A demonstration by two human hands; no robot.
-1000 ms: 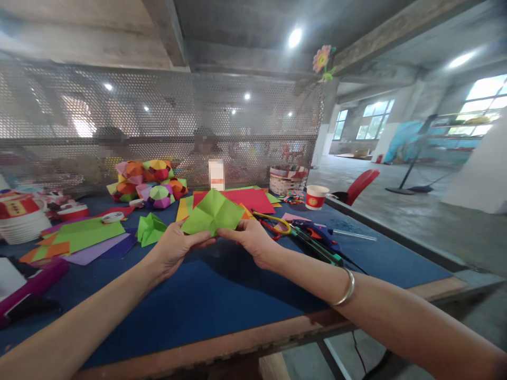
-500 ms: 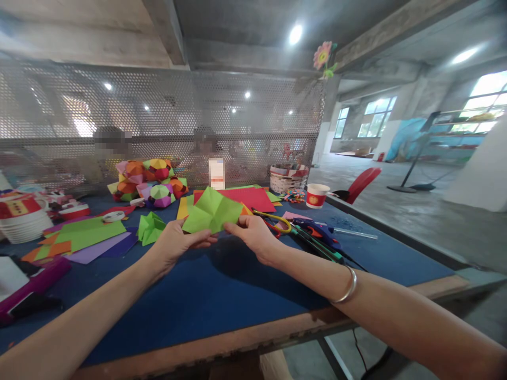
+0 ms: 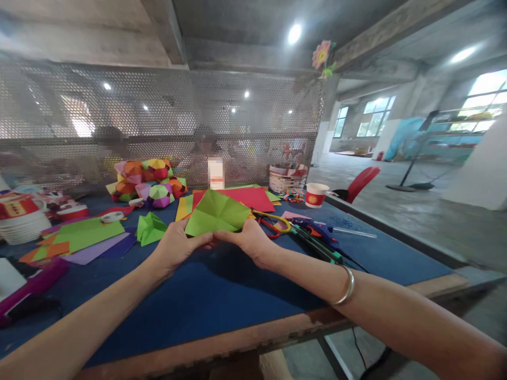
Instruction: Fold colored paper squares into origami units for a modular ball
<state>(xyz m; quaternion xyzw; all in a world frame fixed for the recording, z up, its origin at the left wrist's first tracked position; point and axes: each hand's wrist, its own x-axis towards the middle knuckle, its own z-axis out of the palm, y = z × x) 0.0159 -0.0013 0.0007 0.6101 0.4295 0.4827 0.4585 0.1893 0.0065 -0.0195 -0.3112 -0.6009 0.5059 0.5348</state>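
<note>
Holds a creased green paper [image 3: 217, 214] in both hands, raised above the counter [image 3: 190, 316] and in front of some red sheets [image 3: 253, 199]. Grips its near left side with the left hand [image 3: 182, 243], thumb along the lower edge, and its near right side with the right hand [image 3: 247, 238], thumb tips close together at the middle. Cannot tell exactly how the fingers press underneath, being mostly hidden.

Likely to handle as very light and thin, stiff enough to keep a fold, yet easy to bend, crumple or tear. Best taken by the edges, beside the creases, with a soft thumb-and-finger pinch, sparing the raised centre.

Has a folded green piece [image 3: 150, 230] just beside the left hand, then farther left loose colored sheets [image 3: 89, 236] with a roll of tape [image 3: 112, 217] on top. Has scissors [image 3: 277, 216] near the right hand, then a green-and-black tool [image 3: 317, 245] and a blue glue gun [image 3: 322, 232].

Farther back, has colorful paper balls [image 3: 146, 182] heaped on the left, a woven basket [image 3: 287, 183] and a paper cup [image 3: 316, 196] on the right, all before a mesh screen [image 3: 158, 105].
</note>
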